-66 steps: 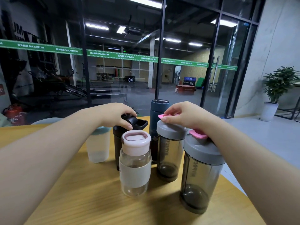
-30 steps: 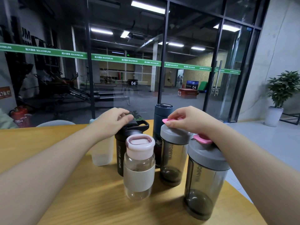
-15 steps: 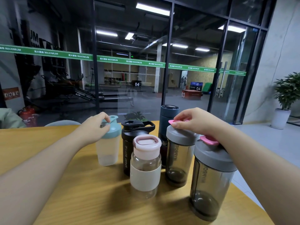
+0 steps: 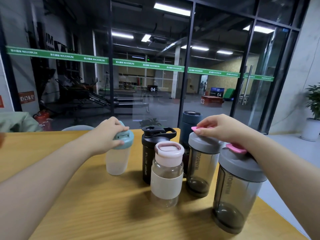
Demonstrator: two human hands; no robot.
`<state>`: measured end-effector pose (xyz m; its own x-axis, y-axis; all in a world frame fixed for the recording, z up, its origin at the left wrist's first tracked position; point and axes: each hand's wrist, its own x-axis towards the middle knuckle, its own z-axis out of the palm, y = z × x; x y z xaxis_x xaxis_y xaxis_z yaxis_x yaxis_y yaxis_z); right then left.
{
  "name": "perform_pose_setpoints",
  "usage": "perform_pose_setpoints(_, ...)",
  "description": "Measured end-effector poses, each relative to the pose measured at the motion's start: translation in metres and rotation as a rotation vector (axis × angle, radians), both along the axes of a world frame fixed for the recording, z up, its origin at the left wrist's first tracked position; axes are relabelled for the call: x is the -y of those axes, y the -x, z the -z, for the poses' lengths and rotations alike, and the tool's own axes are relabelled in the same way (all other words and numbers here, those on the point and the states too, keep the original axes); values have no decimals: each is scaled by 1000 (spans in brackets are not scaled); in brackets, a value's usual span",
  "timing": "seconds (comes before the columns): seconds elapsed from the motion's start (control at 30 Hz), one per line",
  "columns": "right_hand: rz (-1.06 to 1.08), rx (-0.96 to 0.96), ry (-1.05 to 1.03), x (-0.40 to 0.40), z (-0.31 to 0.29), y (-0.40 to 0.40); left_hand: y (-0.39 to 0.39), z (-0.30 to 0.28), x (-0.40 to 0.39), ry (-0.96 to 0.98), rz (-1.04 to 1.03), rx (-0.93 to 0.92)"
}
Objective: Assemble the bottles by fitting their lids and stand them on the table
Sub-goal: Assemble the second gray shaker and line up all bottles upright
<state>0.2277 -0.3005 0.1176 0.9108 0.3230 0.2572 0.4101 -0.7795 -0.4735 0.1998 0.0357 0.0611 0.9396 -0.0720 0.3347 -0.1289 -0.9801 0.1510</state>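
L hand (image 4: 109, 135) sits on the teal lid (image 4: 125, 139) of the frosted bottle (image 4: 117, 160), fingers curled round the lid's far edge, thumb at its near side; R hand (image 4: 220, 129) rests atop the rear grey-lidded shaker (image 4: 201, 168), fingertips pressed together on its pink flap (image 4: 199, 128); six bottles stand upright, lids on, clustered on the wooden table (image 4: 86, 205) w/ black sport bottle (image 4: 150, 156), pink-lidded glass bottle (image 4: 167, 174), front shaker (image 4: 237, 191), dark blue flask (image 4: 191, 121) behind.
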Motion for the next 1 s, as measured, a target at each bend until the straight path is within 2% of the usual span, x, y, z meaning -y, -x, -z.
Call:
perform_pose_setpoints(0.07, -1, 2, 2, 0, 0, 0, -2, -1, -3, -103, -44, -35)
perform_pose_setpoints(0.17, -2, 4, 2, -1, 0, 1, -4, -4, -8, -149, -102, -47)
perform_pose_setpoints(0.33, -6, 2, -2, -1, 0, 1, -2, -17, -8, -308, -111, 42)
perform_pose_setpoints(0.4, -7, 2, -3, -1, -1, 2, -1, -19, -5, -272, -101, 50)
perform_pose_setpoints(0.6, -3, 9, -14, 0, 0, 2, 3, -9, -1, 1, -70, 15)
perform_pose_setpoints(1.0, -11, 1, -29, 0, -1, 5, 24, 0, 11, 116, -98, 119)
